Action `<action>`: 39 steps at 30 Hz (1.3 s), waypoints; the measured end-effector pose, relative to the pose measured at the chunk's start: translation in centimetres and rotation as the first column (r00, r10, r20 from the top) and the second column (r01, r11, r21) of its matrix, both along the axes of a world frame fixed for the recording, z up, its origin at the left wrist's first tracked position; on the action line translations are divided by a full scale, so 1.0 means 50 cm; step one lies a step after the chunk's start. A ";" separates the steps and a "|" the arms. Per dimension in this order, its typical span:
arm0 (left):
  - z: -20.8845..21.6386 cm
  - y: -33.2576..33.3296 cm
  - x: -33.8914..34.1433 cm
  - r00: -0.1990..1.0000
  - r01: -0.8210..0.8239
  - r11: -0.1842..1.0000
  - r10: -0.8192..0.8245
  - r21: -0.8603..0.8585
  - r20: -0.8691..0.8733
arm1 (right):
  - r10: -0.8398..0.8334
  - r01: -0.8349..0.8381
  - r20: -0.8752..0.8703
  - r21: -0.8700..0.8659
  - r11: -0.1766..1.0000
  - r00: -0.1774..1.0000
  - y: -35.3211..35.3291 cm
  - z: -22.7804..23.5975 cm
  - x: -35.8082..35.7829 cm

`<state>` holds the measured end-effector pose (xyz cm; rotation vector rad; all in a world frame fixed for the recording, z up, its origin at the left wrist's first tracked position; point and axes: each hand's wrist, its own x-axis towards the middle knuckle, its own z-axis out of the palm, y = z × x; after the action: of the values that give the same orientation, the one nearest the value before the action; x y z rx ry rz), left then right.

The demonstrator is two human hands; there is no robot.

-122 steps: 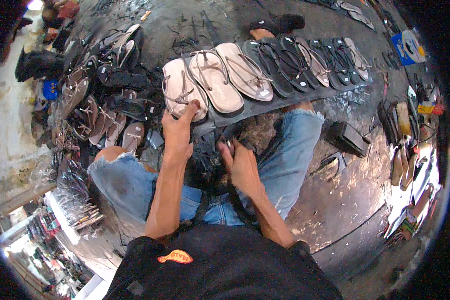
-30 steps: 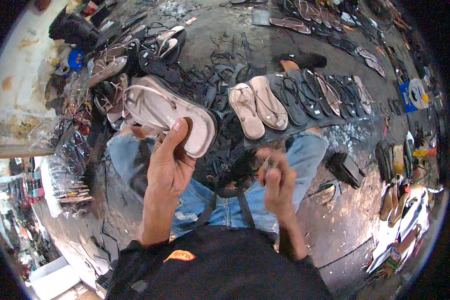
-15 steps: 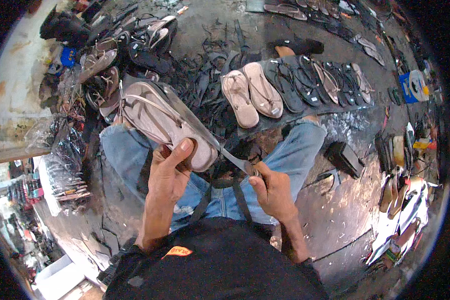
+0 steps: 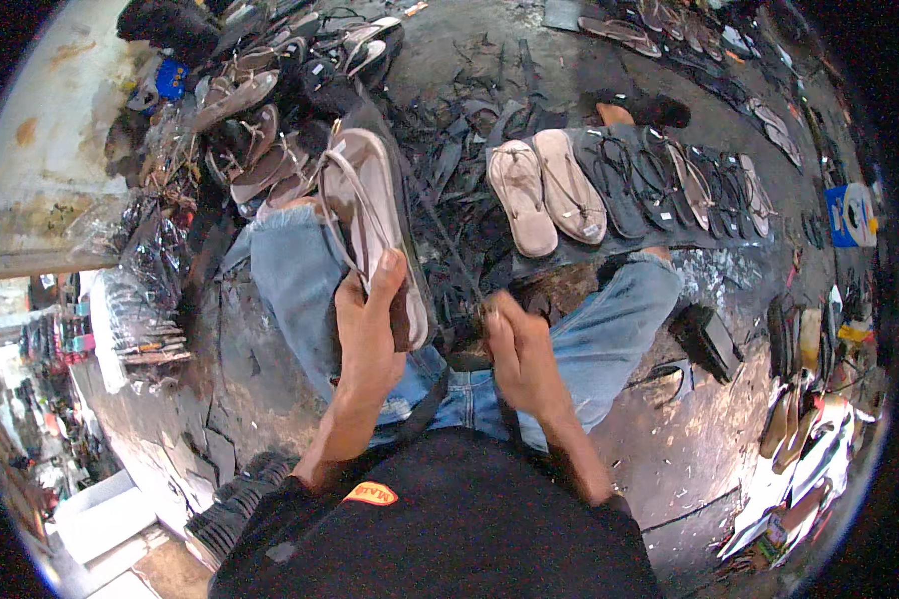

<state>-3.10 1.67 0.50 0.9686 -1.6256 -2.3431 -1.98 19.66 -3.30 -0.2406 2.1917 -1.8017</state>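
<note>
My left hand (image 4: 370,324) is closed around the heel end of a beige flip-flop (image 4: 374,165), its thumb on the footbed. The flip-flop stands nearly upright over my left thigh, toe away from me. A dark sheet of sole material juts out along its right edge. To the right of it, my right hand (image 4: 519,349) is a fist around a knife; the handle is hidden in the fingers. A thin dark line, the narrow blade (image 4: 466,272) seen edge-on or a cut strip, runs from this fist up toward the sole's edge.
Several finished-looking sandals (image 4: 569,190) lie in a row on a dark sheet ahead right. Dark offcuts (image 4: 459,150) cover the floor beyond my knees. More sandals (image 4: 235,100) are heaped far left. A dark block (image 4: 706,334) sits right of my right knee.
The flip-flop has turned from a leftward slant to nearly upright. My right hand has shifted slightly nearer the sole and turned, so the grey blade no longer shows broadside. The whole view has swung left.
</note>
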 end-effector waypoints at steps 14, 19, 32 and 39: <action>0.004 -0.008 0.017 0.997 0.068 0.997 -0.065 -0.042 0.050 | -0.001 0.074 -0.222 0.323 0.943 0.975 -0.106 -0.064 -0.160; -0.027 -0.030 0.067 0.980 0.173 0.985 -0.171 -0.018 0.102 | -0.158 0.200 -0.200 0.213 0.956 0.967 -0.120 -0.100 -0.345; 0.078 -0.081 -0.035 0.919 0.393 0.898 -0.378 0.198 -0.111 | -0.242 0.261 0.100 -0.407 0.875 0.965 -0.071 0.088 -0.089; 0.108 -0.086 0.035 0.941 0.279 0.898 -0.327 0.340 0.093 | 0.032 -0.055 0.111 0.210 0.976 0.993 0.123 0.029 0.214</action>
<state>-1.37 -2.64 5.93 1.0298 -1.5715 -2.8852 8.73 25.81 -1.84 -0.1397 2.2621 -1.5050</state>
